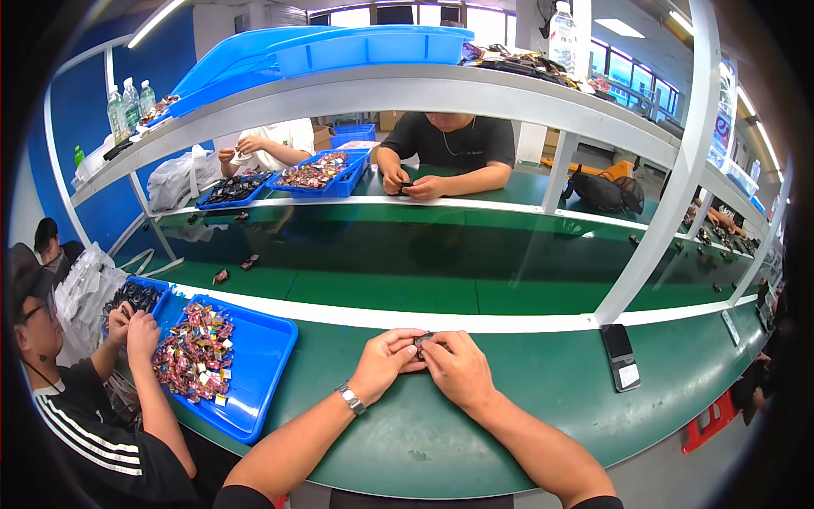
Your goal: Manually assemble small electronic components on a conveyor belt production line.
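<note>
Over the green worktop (pixel 543 382), both my hands meet around a small dark part (pixel 421 343). Most of it is covered by my fingers, so its kind cannot be made out. My left hand (pixel 392 360), with a metal watch (pixel 350 399) on the wrist, grips it from the left with curled fingers. My right hand (pixel 459 366) pinches it from the other side, thumb and fingers close together. To the left of my hands lies a blue tray (pixel 270 365) holding a heap of small reddish parts (pixel 195 356) with white and yellow tabs.
A black phone-like device (pixel 621 356) lies at the right by a white post (pixel 657 237). At the left a co-worker (pixel 93 424) handles a part beside a tray of black pieces (pixel 136 295). Across the belt (pixel 381 263) another person (pixel 449 153) works. A shelf (pixel 407 89) spans overhead.
</note>
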`<state>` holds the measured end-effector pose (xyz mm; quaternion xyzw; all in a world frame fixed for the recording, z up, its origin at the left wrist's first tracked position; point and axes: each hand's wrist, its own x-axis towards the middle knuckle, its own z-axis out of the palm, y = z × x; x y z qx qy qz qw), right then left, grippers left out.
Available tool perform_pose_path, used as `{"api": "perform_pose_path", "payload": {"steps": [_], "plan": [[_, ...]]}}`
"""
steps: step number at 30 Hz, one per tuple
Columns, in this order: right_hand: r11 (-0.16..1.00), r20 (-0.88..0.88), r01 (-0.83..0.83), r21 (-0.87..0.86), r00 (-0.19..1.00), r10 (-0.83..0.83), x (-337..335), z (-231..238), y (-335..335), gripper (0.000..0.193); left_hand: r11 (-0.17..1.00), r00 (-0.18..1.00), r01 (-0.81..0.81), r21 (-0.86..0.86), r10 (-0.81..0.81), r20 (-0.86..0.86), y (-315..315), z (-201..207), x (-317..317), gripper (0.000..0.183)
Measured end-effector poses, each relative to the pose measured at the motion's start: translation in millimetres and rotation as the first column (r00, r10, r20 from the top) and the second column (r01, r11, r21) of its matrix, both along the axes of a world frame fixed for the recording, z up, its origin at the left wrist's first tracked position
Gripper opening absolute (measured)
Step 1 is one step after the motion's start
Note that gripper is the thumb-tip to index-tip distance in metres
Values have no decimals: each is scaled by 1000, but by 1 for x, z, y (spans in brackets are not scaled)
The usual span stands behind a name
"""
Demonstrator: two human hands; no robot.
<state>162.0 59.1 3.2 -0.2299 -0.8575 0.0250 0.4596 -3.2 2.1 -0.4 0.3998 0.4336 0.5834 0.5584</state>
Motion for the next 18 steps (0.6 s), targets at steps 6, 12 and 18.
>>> {"api": "perform_pose_path", "payload": {"steps": [6,12,18], "plan": [[999,0,18,44,1000,-18,-1,2,-2,13,1000,1000,-13,9,13,-20,-1,1,2,29],[997,-13,16,70,1000,-15,-3,4,-3,12,999,999,-29,-19,28,-22,-1,2,3,28],[994,-20,-26,103,999,29,-3,6,2,12,999,998,-53,-8,53,-16,0,3,3,27]]}}
